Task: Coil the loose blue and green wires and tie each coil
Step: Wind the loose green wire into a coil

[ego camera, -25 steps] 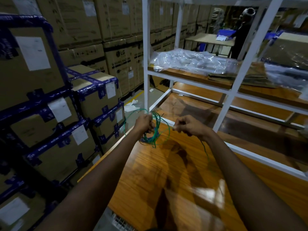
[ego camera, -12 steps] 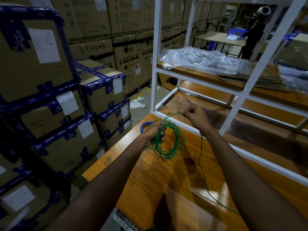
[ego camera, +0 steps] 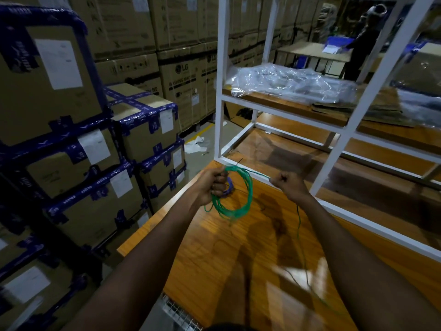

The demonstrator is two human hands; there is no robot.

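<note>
My left hand (ego camera: 213, 185) grips a round coil of green wire (ego camera: 243, 204) at its upper left, held just above the wooden table (ego camera: 214, 259). A small blue wire coil (ego camera: 228, 187) shows behind that hand, partly hidden by the fingers. My right hand (ego camera: 287, 183) is closed on the green wire's loose strand, which runs taut from the coil's top to the fist. From the fist the loose green tail (ego camera: 299, 235) hangs down and trails across the table toward me.
A white metal shelf frame (ego camera: 338, 149) stands on the table's far side, with clear plastic sheeting (ego camera: 291, 83) on its upper wooden shelf. Stacked cardboard boxes with blue tape (ego camera: 95, 151) rise at the left. A person (ego camera: 365, 41) stands at a far table.
The right hand has moved right and lower, away from the coil, drawing the strand out. The left hand has turned the coil; the camera has shifted.
</note>
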